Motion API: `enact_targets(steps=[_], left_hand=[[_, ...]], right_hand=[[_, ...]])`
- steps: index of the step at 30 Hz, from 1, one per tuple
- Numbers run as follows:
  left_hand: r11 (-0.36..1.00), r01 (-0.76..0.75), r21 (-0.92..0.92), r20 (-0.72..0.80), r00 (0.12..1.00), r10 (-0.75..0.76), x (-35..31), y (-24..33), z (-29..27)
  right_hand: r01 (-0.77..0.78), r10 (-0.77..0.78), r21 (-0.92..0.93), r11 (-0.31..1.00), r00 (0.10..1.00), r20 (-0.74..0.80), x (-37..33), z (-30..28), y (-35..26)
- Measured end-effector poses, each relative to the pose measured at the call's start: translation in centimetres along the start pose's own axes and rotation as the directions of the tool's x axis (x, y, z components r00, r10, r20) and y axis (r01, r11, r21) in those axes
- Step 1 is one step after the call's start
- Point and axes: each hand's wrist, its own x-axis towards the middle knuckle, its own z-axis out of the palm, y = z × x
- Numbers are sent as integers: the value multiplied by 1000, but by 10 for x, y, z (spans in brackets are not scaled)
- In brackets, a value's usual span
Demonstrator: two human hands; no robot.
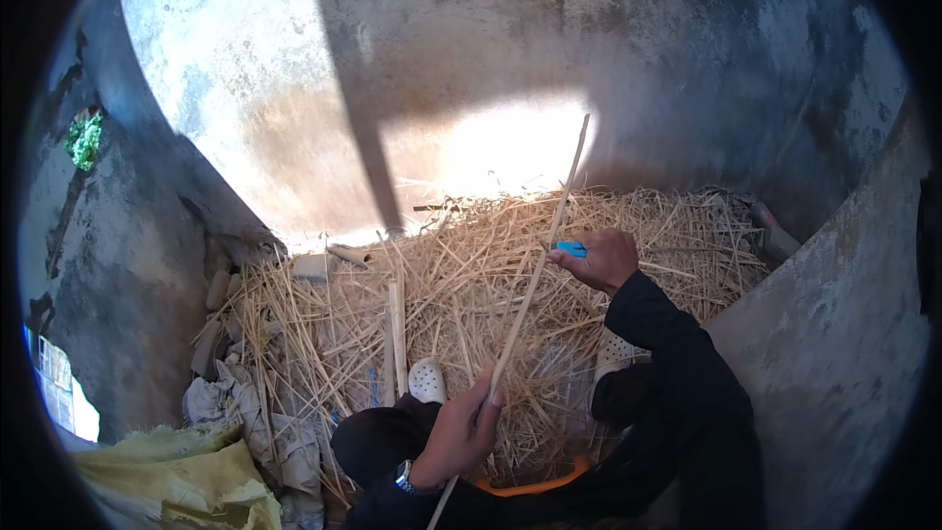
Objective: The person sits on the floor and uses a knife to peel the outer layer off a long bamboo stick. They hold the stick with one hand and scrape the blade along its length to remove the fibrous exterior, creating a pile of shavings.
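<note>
A long, thin, pale wooden stick [526, 309] slants up and away in front of me, from the lower edge toward the far wall. My left hand [459, 438], with a watch on its wrist, is closed round the lower part of it. Farther up, my right hand [610, 261] grips a small blue-handled tool [570, 249] right beside the stick. Its working end is too small to make out; it looks to touch the stick's right side.
Straw-like shavings [510, 236] cover the floor around my pale clogs [427, 380]. Pale slats [396, 334] stand left of the stick. A crumpled grey sack [285, 437] and a yellowish sheet [182, 481] lie at lower left. Behind rises a concrete wall [471, 49]; another wall [834, 334] flanks my right.
</note>
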Motion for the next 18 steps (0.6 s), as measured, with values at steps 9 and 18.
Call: enact_targets(steps=[9, 18], left_hand=[[988, 111, -111, 90, 991, -101, -86, 13, 13], [743, 248, -622, 126, 968, -218, -43, -9, 5]], right_hand=[[-273, 270, -57, 960, 961, -63, 10, -19, 72], [60, -74, 145, 988, 993, 90, -26, -16, -26]])
